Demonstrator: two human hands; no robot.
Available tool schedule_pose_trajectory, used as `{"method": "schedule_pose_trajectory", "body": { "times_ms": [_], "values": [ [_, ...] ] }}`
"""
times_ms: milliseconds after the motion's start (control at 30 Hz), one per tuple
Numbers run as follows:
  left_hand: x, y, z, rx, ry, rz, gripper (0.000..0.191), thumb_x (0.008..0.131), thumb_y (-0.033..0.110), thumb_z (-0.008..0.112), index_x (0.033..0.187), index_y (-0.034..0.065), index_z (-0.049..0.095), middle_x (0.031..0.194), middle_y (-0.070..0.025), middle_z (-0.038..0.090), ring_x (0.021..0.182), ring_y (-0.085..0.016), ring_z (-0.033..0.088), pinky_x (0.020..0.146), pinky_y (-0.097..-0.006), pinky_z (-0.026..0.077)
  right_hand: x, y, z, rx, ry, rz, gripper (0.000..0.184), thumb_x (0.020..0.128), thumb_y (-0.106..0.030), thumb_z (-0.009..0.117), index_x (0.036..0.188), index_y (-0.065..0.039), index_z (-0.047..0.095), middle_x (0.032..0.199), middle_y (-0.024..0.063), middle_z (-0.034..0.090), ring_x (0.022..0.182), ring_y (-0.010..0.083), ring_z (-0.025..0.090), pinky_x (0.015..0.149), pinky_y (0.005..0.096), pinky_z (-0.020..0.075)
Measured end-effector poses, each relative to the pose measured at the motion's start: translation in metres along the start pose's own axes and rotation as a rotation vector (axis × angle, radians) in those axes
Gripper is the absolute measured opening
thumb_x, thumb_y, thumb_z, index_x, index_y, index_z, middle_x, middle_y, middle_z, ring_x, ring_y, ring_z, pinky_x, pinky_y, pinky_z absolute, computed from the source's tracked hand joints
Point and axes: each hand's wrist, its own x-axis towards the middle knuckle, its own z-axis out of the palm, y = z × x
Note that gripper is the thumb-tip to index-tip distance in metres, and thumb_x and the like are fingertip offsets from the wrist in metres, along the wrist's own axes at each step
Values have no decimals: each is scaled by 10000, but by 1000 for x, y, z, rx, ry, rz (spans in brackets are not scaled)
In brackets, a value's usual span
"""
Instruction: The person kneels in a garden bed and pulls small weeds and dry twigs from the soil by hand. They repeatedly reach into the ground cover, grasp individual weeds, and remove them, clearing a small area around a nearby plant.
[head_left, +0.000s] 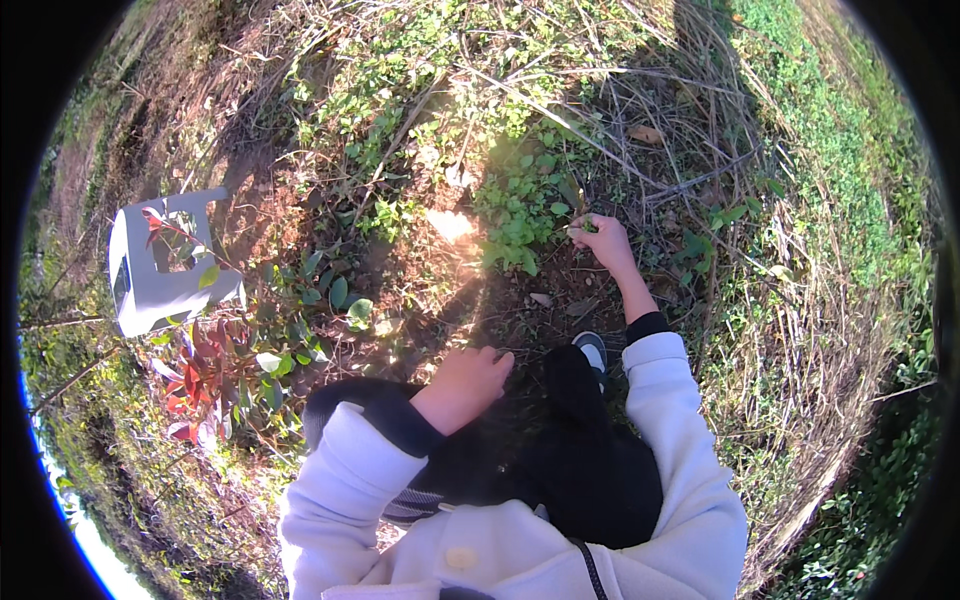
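My right hand (604, 241) reaches down to the ground, with its thumb and fingertips pinched on a small green sprig (589, 225). Just left of it grows a patch of low leafy green plants (517, 217) in brown soil. My left hand (466, 386) is held above my bent left knee, its fingers curled downward. Its fingertips are partly hidden, so whether it holds anything thin is unclear.
A white plastic object with a square opening (169, 300) stands at the left, behind a shrub with red leaves (199, 367). Dry stalks (660, 172) lie tangled beyond my right hand. My shoe (591, 349) rests on the soil below that hand.
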Motion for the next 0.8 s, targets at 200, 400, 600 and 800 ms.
{"method": "schedule_pose_trajectory", "body": {
  "times_ms": [200,400,600,800],
  "values": [
    [1,2,-2,18,16,13,565,770,319,665,1244,72,482,937,-88,590,840,-247,620,718,-365,498,-19,-42,-42,-77,-348,-4,179,784,-90,686,926,4,633,772,67,658,652,102,613,620,255,504],
    [-1,2,-1,2,7,9,560,777,324,658,1246,72,483,923,-82,586,834,-240,617,714,-362,496,-36,-49,-60,-1072,-293,382,237,752,-90,673,977,-23,650,915,134,680,818,253,677,711,352,543],
    [0,2,-1,8,33,33,559,774,327,660,1240,73,486,909,-75,578,813,-234,617,694,-354,495,-38,-42,-43,-1308,102,199,244,734,-122,680,964,-59,633,1031,137,607,908,326,642,743,428,536],
    [0,3,-1,27,51,36,565,760,328,672,1230,74,488,898,-71,574,811,-229,615,684,-354,493,-20,0,11,-1014,-268,-442,212,638,-144,730,814,-128,612,904,54,552,965,275,547,801,427,458]
  ]
}}
